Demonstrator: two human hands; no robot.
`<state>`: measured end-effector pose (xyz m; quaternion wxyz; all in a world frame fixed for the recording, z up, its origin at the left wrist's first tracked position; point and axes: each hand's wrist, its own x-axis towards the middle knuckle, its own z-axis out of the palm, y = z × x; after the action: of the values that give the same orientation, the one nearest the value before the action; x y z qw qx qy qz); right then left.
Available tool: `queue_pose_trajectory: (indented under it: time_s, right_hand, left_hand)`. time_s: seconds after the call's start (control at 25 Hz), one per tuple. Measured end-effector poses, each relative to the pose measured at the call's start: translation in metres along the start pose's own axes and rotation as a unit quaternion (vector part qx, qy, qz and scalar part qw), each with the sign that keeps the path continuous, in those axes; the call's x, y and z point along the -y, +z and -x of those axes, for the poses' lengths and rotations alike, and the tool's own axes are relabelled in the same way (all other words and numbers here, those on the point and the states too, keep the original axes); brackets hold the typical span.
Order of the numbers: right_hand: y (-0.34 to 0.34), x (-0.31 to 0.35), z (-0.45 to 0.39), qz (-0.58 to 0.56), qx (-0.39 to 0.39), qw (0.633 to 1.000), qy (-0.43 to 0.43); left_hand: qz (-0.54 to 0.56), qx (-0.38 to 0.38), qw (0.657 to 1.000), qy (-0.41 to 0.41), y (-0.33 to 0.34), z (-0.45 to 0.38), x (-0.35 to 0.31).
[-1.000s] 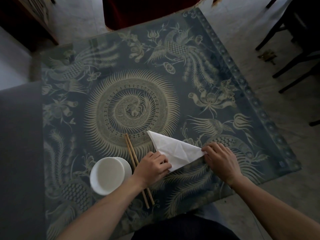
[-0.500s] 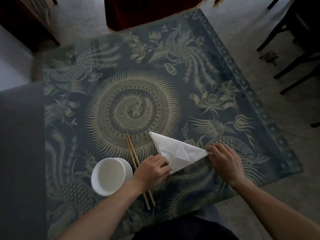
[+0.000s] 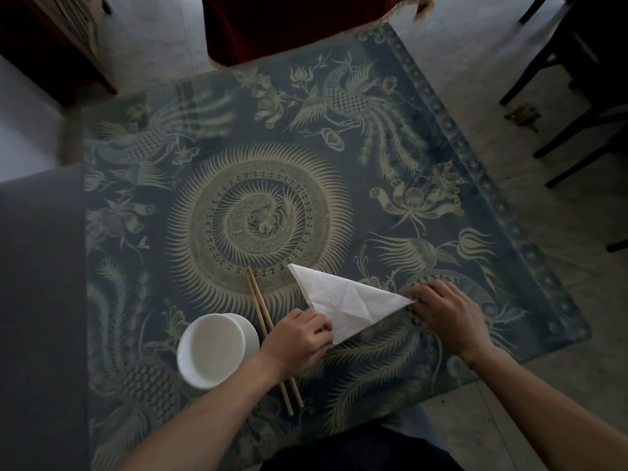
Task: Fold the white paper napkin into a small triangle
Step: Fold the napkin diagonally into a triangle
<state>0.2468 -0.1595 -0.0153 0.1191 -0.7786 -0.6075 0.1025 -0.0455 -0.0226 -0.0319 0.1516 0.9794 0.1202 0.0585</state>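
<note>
Chopsticks [image 3: 272, 338] lie side by side, near ends passing under left wrist. White bowl [image 3: 214, 350] just left of them. Left hand [image 3: 299, 338] pinches near corner of napkin [image 3: 346, 305], fingers curled on edge. Right hand [image 3: 445, 314] pinches right corner, fingertips bent down on tip. Napkin folded in triangle, lying on patterned blue tablecloth [image 3: 339, 164] between hands, far point toward central medallion. Dark chair legs [image 3: 571, 144] on floor, far right.
</note>
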Motion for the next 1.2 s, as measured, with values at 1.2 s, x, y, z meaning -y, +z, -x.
queue_pose_trajectory:
  time_s: [1.2]
  right_hand:
    - [0.055,0.058,0.010,0.060,0.123,0.988,0.066]
  left_hand:
    - [-0.035,0.146,0.944,-0.294,0.006,-0.018,0.026]
